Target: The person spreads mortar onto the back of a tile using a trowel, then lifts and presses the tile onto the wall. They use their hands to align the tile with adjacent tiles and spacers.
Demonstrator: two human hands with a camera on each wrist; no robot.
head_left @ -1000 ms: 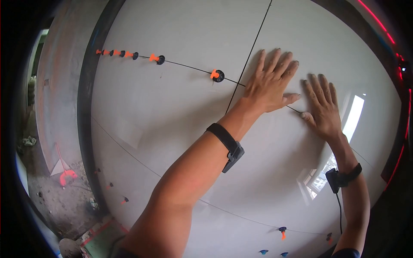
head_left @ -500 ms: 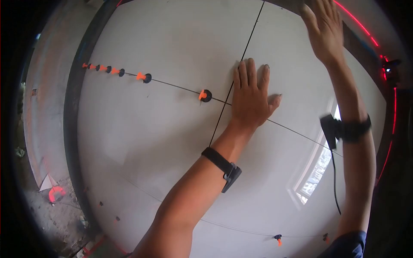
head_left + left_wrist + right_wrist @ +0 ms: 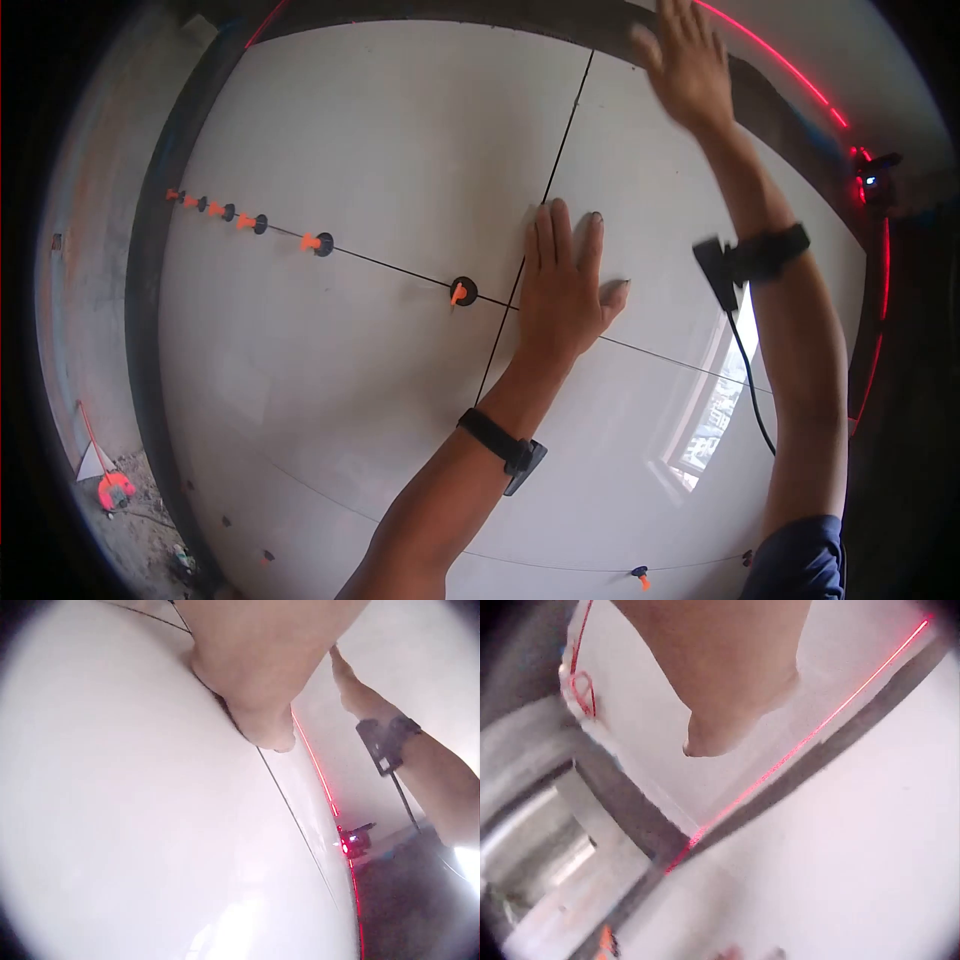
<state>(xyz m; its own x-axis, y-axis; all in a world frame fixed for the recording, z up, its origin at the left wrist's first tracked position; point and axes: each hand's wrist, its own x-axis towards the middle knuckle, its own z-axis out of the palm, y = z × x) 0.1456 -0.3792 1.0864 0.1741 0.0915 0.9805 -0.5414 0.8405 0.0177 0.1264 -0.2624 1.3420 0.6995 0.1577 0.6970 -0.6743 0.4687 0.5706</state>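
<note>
In the head view my left hand (image 3: 565,305) lies flat on a glossy white wall tile (image 3: 360,120), fingers straight and pointing up. It is just right of where two dark joints cross, covering part of the level joint. In the left wrist view, the left hand (image 3: 247,682) rests against the tile beside a thin joint line. My right hand (image 3: 692,80) is raised at the tile's upper edge, fingers extended, holding nothing. The right wrist view shows the right hand (image 3: 727,690) in front of a pale surface. Nearest the left hand is an orange and black tile leveler (image 3: 461,292).
Several more levelers (image 3: 318,244) line the joint to the left; another (image 3: 641,577) sits low down. A laser level (image 3: 874,184) at the right throws red lines (image 3: 780,60). Dark bare strips (image 3: 150,300) border the tiles. Rubble covers the floor (image 3: 150,490) at lower left.
My right hand has left the tile and risen to its upper edge, then drifted left. The left hand stays on the tile, turned more upright and closer to the joint crossing. The head view has tilted up.
</note>
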